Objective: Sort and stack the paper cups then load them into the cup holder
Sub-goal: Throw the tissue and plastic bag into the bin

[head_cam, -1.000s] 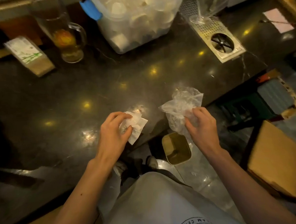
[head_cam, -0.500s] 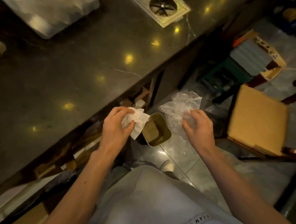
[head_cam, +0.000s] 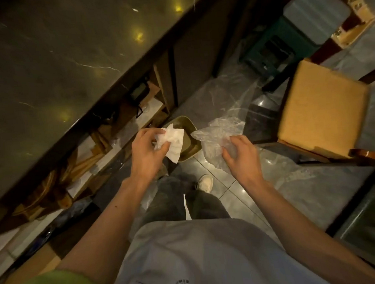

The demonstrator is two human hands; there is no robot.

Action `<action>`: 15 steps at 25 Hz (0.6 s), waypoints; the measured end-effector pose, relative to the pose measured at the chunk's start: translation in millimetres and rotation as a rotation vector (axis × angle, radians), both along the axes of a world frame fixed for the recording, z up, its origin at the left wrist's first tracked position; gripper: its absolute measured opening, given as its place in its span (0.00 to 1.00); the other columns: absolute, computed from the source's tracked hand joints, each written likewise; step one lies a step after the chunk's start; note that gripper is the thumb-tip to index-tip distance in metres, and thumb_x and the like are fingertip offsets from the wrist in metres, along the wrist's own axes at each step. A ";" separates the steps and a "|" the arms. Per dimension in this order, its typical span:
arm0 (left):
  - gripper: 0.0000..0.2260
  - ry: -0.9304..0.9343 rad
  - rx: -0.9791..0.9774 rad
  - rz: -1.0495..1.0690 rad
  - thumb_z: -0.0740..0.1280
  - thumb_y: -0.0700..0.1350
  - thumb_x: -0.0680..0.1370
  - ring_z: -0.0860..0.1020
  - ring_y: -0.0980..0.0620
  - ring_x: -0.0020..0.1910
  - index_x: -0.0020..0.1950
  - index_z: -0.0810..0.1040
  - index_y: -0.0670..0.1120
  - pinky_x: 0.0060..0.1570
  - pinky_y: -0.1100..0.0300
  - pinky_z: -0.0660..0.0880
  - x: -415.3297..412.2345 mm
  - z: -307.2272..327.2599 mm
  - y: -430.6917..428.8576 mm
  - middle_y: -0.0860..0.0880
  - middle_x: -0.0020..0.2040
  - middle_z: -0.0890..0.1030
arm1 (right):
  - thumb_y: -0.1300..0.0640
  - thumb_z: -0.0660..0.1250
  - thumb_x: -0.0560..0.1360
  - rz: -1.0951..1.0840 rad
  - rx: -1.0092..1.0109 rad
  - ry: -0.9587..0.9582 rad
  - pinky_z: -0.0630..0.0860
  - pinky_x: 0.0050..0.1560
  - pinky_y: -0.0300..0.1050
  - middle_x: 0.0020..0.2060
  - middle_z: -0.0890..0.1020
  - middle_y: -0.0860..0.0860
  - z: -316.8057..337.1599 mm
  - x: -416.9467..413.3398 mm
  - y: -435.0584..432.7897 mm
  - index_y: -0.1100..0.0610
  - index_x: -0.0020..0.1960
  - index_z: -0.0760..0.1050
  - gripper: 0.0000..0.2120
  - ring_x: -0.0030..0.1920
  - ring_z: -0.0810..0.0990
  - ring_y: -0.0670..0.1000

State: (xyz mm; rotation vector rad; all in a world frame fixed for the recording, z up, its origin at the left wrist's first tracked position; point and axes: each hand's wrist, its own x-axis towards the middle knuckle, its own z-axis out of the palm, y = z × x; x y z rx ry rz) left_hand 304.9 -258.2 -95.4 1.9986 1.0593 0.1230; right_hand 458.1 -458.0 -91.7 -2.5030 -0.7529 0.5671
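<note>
Head view. Looking steeply down past the tabletop (head_cam: 68,50) edge to the floor (head_cam: 304,190), with a bin (head_cam: 192,146) standing there just beyond both hands and a chair (head_cam: 324,108) off to the right.

Left hand (head_cam: 147,152): curled round a crumpled white napkin (head_cam: 173,140), pinched between thumb and fingers, hanging over the near-left part of the bin.

Right hand (head_cam: 241,156): fingers curled into a clear plastic bag (head_cam: 216,136), held at the bin's right rim, close to the napkin but not touching it.

A second ago: same napkin and same bag in the same hands, but over the tabletop, with a tub of cups at its far side. Since then: turned away and down, both hands carried off the tabletop edge to above the bin.

No cups and no cup holder anywhere in frame now; cups last seen in that tub, which is now out of view.

Reads as clearing rubbish rather than sorting. No stacking or loading under way here, so little of the task looks done. Likely next: letting go of both over the bin, then back to the tabletop with free hands. Small risk: light bag drifting past the rim onto the floor.
</note>
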 end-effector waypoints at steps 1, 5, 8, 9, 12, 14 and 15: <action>0.13 0.011 -0.028 0.021 0.73 0.46 0.75 0.73 0.60 0.55 0.58 0.79 0.51 0.52 0.73 0.73 2.2 -14.3 5.5 0.51 0.62 0.73 | 0.55 0.68 0.78 -0.010 -0.027 0.021 0.69 0.54 0.39 0.57 0.78 0.53 -9.5 0.0 5.6 0.59 0.62 0.77 0.15 0.54 0.77 0.51; 0.14 0.097 -0.136 0.089 0.74 0.45 0.73 0.78 0.48 0.55 0.58 0.79 0.49 0.55 0.56 0.79 17.9 -81.5 27.4 0.45 0.61 0.74 | 0.54 0.66 0.79 -0.068 -0.139 0.124 0.70 0.56 0.41 0.61 0.77 0.54 -64.7 -3.3 36.2 0.57 0.66 0.74 0.17 0.58 0.77 0.53; 0.14 0.213 -0.207 0.143 0.74 0.43 0.73 0.76 0.48 0.57 0.58 0.79 0.46 0.56 0.60 0.75 25.7 -130.5 35.1 0.43 0.62 0.74 | 0.55 0.65 0.79 -0.079 -0.194 0.224 0.72 0.60 0.46 0.64 0.76 0.55 -112.6 -3.3 54.5 0.57 0.69 0.71 0.19 0.61 0.76 0.56; 0.14 0.257 -0.231 0.158 0.74 0.43 0.74 0.76 0.48 0.58 0.58 0.79 0.46 0.56 0.60 0.74 28.0 -149.1 35.8 0.43 0.62 0.75 | 0.54 0.65 0.79 -0.085 -0.211 0.262 0.72 0.62 0.48 0.65 0.75 0.56 -131.5 -1.5 59.3 0.57 0.70 0.70 0.20 0.62 0.76 0.57; 0.13 0.321 -0.288 0.241 0.74 0.43 0.74 0.78 0.44 0.58 0.57 0.80 0.43 0.57 0.55 0.76 32.8 -207.1 36.4 0.41 0.59 0.80 | 0.52 0.63 0.80 -0.077 -0.245 0.362 0.71 0.66 0.53 0.67 0.74 0.57 -195.8 6.0 69.2 0.56 0.72 0.67 0.22 0.65 0.74 0.58; 0.13 0.370 -0.294 0.294 0.73 0.43 0.74 0.78 0.43 0.60 0.57 0.80 0.42 0.58 0.55 0.75 38.6 -243.4 35.6 0.41 0.59 0.81 | 0.50 0.62 0.81 -0.019 -0.259 0.388 0.71 0.67 0.55 0.68 0.73 0.57 -240.5 11.2 72.9 0.56 0.73 0.65 0.22 0.66 0.74 0.59; 0.14 0.396 -0.292 0.303 0.73 0.44 0.75 0.78 0.43 0.61 0.58 0.80 0.41 0.59 0.55 0.74 42.6 -262.7 35.2 0.41 0.61 0.80 | 0.50 0.62 0.81 -0.004 -0.261 0.396 0.71 0.67 0.55 0.67 0.74 0.57 -261.5 14.2 73.5 0.56 0.73 0.65 0.22 0.66 0.74 0.60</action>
